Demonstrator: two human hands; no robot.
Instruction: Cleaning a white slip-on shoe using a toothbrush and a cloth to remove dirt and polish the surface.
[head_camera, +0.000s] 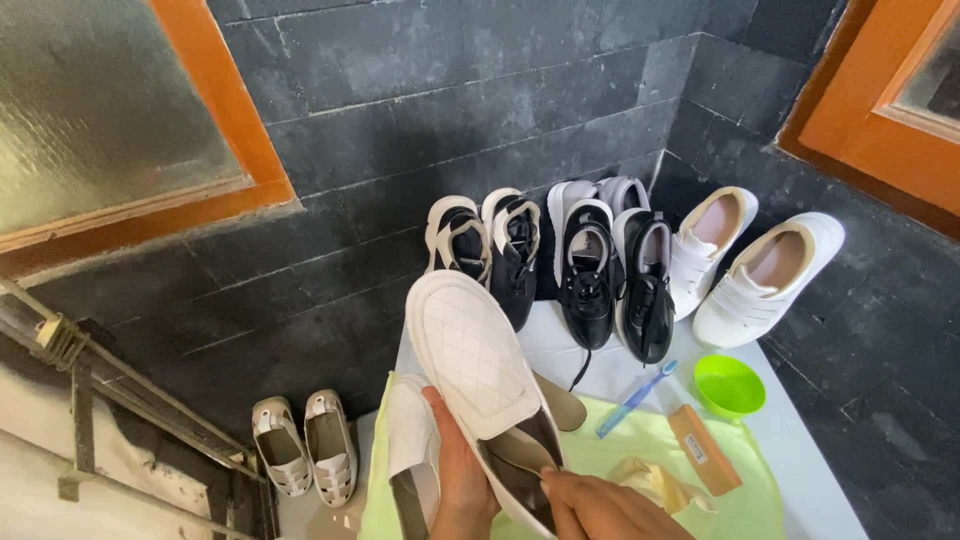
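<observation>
Left hand (462, 478) curled, thumb up; right hand (600, 508) beside it, fingers pinching (both palms partly hidden).

Ten shoes line the wall or sit nearby: two strap sandals (487, 245), two black sneakers (615, 285), two grey-white sneakers (595, 192), two white strap shoes (745, 270), two small perforated shoes (305, 445). Two white slip-ons (470, 355), one toothbrush (635, 398), one green bowl (728, 385).

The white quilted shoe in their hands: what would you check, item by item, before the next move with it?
1. Grip: left hand under the white quilted shoe, right hand at its opening: ok.
2. Insole apart, beside the shoe on the green cloth: ok.
3. Blue toothbrush and green bowl lie close by: ok.
4. Water in the bowl: cannot tell.
5. Second white shoe lies to the left, clear of the hands: ok.
6. Dirt on the sole: cannot tell; hidden.
</observation>
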